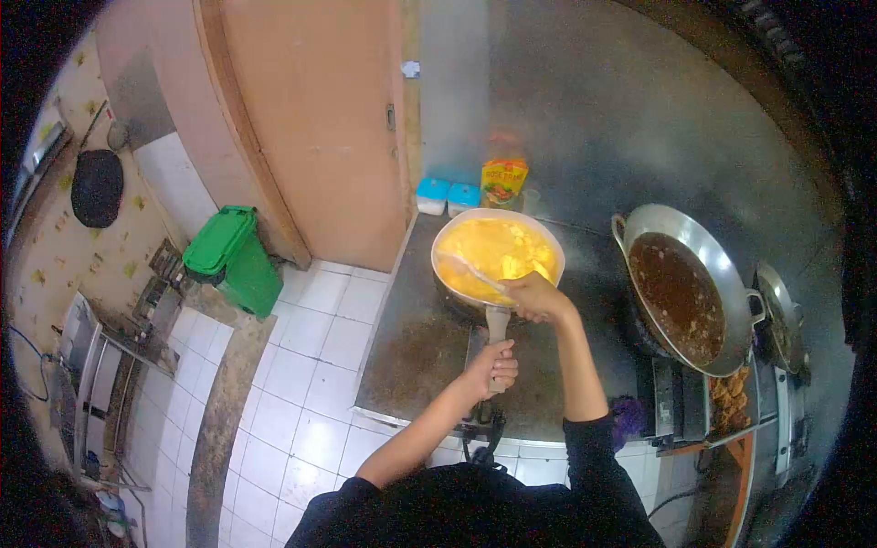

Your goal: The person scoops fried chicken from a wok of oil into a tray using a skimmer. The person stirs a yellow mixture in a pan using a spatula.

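A light-coloured pan (438,239) on the stove holds bright yellow food (493,245) that looks like egg, with thicker lumps on the right side. My left hand (491,370) is wrapped round the pan's pale handle (497,321), just below the rim. Over the pan's lower right edge, my right hand (537,299) grips a light utensil (475,271). The far end of that utensil reaches into the yellow food at the left; its tip is hard to make out.
Right of the pan stands a large metal wok (658,222) of dark brown liquid. Behind are two blue-lidded containers (448,194) and a yellow packet (504,180). Fried food (729,402) lies in a tray at the lower right. A green bin (239,265) stands on the tiled floor.
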`<state>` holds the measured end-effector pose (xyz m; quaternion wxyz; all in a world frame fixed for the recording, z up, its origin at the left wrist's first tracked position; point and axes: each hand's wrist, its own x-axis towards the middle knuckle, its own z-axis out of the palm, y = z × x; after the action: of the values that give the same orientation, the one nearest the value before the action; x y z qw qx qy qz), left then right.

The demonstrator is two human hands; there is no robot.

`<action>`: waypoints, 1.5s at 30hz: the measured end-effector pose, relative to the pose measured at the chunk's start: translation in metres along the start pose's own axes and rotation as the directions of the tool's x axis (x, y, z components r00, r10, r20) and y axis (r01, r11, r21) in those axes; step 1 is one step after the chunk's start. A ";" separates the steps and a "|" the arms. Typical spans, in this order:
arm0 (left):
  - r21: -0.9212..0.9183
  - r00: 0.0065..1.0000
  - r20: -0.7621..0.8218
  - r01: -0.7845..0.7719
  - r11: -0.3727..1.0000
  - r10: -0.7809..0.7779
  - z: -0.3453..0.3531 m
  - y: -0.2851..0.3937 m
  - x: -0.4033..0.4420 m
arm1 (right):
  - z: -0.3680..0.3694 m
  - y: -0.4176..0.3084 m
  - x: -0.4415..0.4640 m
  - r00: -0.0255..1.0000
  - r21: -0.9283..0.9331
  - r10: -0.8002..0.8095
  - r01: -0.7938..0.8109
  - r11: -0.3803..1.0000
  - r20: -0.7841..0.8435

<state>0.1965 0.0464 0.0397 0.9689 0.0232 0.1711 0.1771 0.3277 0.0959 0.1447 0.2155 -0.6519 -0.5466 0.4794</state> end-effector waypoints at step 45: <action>0.152 0.978 -0.132 -0.139 0.978 0.160 0.005 -0.003 -0.002 | -0.017 0.001 0.013 0.618 -0.331 -0.083 -0.298 0.895 -0.782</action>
<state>0.1972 0.0423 0.0447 0.9340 0.0922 0.2501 0.2381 0.3421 0.1113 0.1468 0.2512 -0.8571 -0.4489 0.0288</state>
